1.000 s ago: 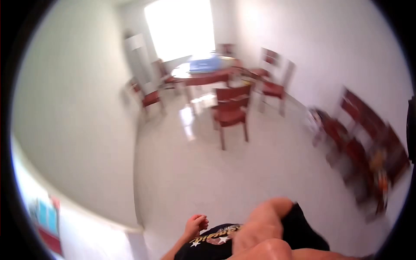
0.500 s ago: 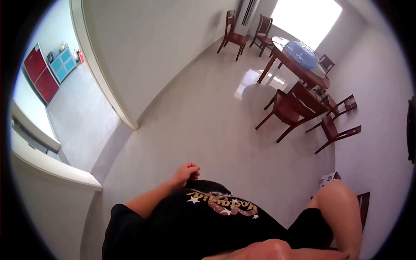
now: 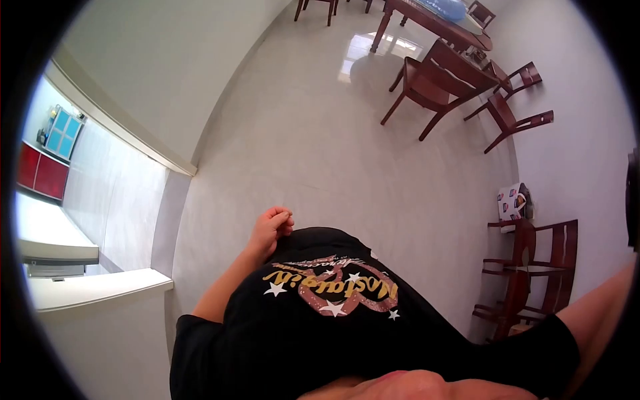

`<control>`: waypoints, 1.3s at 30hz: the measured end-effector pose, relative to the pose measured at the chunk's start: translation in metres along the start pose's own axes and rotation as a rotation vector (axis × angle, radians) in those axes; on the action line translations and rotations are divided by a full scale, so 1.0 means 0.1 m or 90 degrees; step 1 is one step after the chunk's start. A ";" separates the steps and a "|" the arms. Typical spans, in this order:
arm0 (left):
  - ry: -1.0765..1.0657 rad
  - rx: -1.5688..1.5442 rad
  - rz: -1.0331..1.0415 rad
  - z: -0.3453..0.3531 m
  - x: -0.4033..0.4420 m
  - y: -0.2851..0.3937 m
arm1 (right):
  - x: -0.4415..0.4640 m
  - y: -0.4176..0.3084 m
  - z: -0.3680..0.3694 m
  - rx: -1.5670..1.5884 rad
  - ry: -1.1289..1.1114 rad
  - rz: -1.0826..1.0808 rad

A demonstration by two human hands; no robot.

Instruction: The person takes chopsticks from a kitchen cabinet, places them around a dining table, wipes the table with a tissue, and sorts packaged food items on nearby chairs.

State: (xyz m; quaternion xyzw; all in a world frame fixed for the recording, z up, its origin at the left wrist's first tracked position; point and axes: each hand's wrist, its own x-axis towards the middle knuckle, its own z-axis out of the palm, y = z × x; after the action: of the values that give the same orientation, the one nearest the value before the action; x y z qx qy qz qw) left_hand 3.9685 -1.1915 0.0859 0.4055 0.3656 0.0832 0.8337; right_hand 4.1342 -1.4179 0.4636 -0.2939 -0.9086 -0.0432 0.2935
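Observation:
My left hand is beside the front of my black T-shirt, over the pale floor. Its fingers are curled in, and nothing shows in them. Of my right arm, only a bare stretch below the sleeve can be seen, running out past the right edge. The right hand itself is out of sight.
A dark red wooden chair stands before a table bearing a blue domed cover. More chairs line the right wall. A patterned bag sits beside stacked-looking chairs. At left, a doorway shows red and blue cabinets.
The view has tilted down, so the table slides toward the top and the chairs at lower right appear. My right arm has swung outward to the right edge. My left hand stays curled.

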 end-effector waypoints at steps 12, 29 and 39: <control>0.000 0.069 -0.002 -0.11 -0.03 0.12 | -0.04 -0.07 -0.01 -0.008 0.003 0.026; 0.010 0.024 0.021 -0.42 0.01 0.10 | -0.31 0.47 0.63 0.300 0.032 0.203; 0.049 0.038 0.043 -0.67 0.34 -0.06 | 1.07 0.90 1.28 0.800 0.173 0.213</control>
State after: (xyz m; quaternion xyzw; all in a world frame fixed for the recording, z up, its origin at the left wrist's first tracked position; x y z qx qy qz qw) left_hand 3.9472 -1.1393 0.0363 0.4385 0.3860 0.1160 0.8033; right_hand 4.0497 -1.2571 0.4093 -0.1958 -0.6578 0.5043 0.5241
